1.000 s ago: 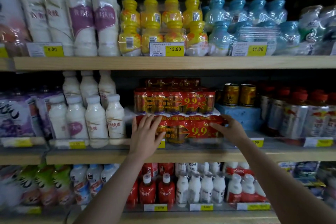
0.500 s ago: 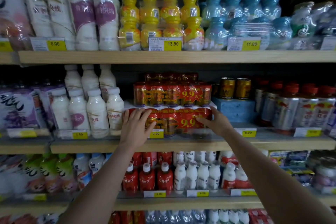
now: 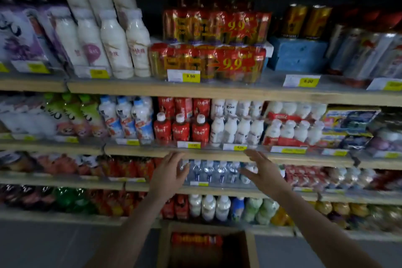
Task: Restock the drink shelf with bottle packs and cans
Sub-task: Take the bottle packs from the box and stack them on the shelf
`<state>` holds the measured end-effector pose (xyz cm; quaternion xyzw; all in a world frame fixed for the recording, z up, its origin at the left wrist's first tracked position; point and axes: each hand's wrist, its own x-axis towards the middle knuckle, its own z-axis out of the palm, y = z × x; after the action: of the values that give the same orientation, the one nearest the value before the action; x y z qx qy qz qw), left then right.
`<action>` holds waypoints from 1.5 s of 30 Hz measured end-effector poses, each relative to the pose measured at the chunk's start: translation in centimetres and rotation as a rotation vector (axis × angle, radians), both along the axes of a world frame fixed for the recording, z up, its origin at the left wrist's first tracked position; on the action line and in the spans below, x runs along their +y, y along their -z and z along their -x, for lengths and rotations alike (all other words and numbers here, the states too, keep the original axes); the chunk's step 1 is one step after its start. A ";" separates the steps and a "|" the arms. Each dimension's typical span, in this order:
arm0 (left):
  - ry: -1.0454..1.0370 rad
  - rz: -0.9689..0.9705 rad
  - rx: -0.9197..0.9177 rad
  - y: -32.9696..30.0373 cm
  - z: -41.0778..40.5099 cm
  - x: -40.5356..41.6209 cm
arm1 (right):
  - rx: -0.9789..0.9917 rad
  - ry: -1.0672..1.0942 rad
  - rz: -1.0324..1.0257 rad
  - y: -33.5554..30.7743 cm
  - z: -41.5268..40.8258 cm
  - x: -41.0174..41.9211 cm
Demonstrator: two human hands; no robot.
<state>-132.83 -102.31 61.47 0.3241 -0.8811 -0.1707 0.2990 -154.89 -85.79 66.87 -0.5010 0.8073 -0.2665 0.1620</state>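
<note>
Both hands empty, fingers spread: left hand (image 3: 168, 173), right hand (image 3: 260, 172). Next can pack (image 3: 196, 240) lay below them in carton (image 3: 250, 250), long axis left-right.

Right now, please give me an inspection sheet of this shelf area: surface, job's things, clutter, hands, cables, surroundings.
Surface: wooden shelf board carries the stock, with yellow price tags along its edge.
Job's things: two red can packs, the lower can pack at the shelf edge, the upper can pack stacked on it; more red cans in the cardboard box on the floor.
Clutter: nothing seen.
Hands: left hand and right hand open, fingers spread, holding nothing, in front of lower shelves.
Cables: nothing seen.
Surroundings: white bottles left of the packs, blue box with gold cans to the right; dim light, image blurred.
</note>
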 end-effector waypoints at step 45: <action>0.088 -0.345 -0.616 78.9 0.7 -1.4 | -0.518 0.450 -0.315 81.5 1.6 0.0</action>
<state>-133.51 -103.70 -17.44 0.3680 -0.9012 -0.2240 -0.0475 -156.45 -85.80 -14.67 -0.1960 0.8605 -0.2858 0.3735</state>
